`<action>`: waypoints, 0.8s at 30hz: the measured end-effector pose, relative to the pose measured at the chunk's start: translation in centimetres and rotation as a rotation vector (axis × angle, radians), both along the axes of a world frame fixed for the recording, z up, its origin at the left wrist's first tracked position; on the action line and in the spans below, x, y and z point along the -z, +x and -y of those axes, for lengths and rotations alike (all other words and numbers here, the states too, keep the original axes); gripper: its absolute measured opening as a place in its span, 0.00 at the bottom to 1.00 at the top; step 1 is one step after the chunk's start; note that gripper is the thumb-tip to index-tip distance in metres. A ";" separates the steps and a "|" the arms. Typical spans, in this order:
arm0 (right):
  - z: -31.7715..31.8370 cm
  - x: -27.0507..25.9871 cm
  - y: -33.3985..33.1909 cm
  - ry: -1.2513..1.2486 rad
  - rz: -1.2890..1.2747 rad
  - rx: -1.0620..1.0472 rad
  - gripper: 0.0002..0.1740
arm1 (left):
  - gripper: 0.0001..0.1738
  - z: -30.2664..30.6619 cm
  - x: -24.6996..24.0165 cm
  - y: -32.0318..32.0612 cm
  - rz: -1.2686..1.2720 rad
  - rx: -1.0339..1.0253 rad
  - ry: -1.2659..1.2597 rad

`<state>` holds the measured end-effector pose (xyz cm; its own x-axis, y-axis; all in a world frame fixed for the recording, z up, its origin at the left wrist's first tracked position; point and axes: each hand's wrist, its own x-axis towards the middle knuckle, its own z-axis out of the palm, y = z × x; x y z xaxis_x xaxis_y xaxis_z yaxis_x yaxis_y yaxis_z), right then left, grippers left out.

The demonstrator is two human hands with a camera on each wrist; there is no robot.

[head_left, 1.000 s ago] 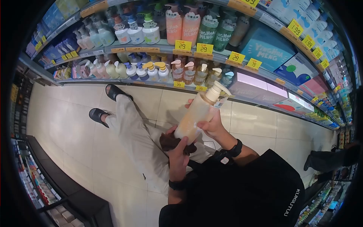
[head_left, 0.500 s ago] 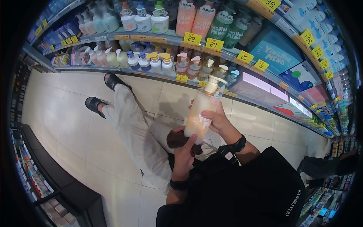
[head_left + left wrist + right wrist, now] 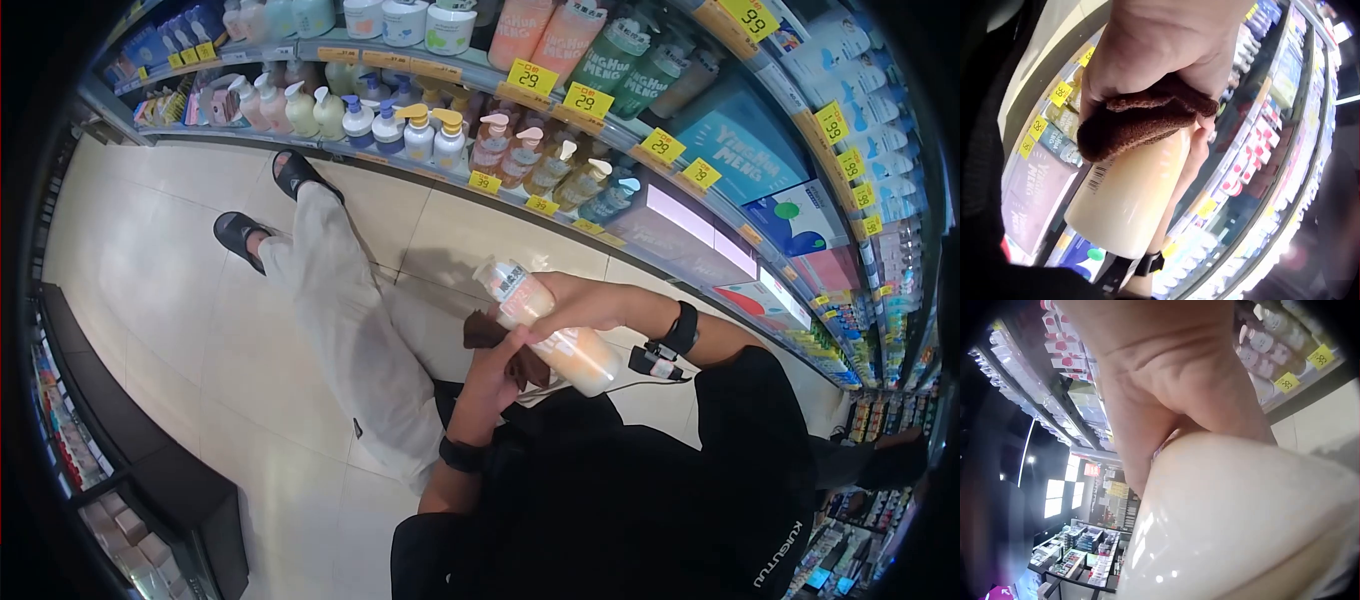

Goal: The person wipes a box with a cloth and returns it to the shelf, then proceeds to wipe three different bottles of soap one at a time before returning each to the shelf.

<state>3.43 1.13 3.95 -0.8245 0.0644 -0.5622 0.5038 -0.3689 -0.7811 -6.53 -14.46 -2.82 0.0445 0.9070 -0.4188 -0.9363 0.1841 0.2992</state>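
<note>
My right hand (image 3: pixel 575 300) grips a pale peach pump bottle (image 3: pixel 590 368) round its upper part. The bottle lies tilted, its base towards the lower right of the head view and a printed clear tag at its upper end. In my left hand (image 3: pixel 488 378) is a brown cloth (image 3: pixel 484 330), bunched against the bottle's side. From the left wrist, the cloth (image 3: pixel 1135 128) wraps over the bottle (image 3: pixel 1129 206) just above a barcode, the left hand (image 3: pixel 1154 53) clutching it. Close to the right wrist camera, the glossy bottle (image 3: pixel 1210 512) fills much of the view below the right hand (image 3: pixel 1166 369).
Shelves of pump bottles (image 3: pixel 520 155), boxes (image 3: pixel 690 235) and yellow price tags (image 3: pixel 530 78) stand in front. My outstretched leg (image 3: pixel 350 330) lies over the tiled floor (image 3: pixel 180 280). A low dark display stand (image 3: pixel 170 490) is at lower left. Another person's dark leg (image 3: pixel 845 465) shows at right.
The bottle has turned over from pump-up to a tilt with its base towards the lower right. My right hand has shifted to its upper part; the cloth now sits against its side.
</note>
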 end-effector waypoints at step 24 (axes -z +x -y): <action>4.5 1.0 2.1 0.606 0.130 0.029 0.56 | 0.34 0.8 5.9 -0.1 0.134 -0.275 0.175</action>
